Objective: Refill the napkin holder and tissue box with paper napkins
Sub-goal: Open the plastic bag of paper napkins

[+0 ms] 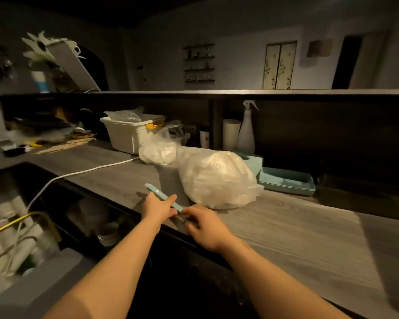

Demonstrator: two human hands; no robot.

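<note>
Working at the bench [286,238] front edge, left grip [158,207] pinches a flat teal piece [162,196]; right grip [207,227] curls beside it, hold unclear, napkin bag [217,178] just behind.

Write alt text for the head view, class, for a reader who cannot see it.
A left hand grips a thin blue strip on a wooden counter, the right hand beside it. Behind lie two plastic bags of napkins, a blue tray and a spray bottle.

no readable text, labels too blurred
</note>
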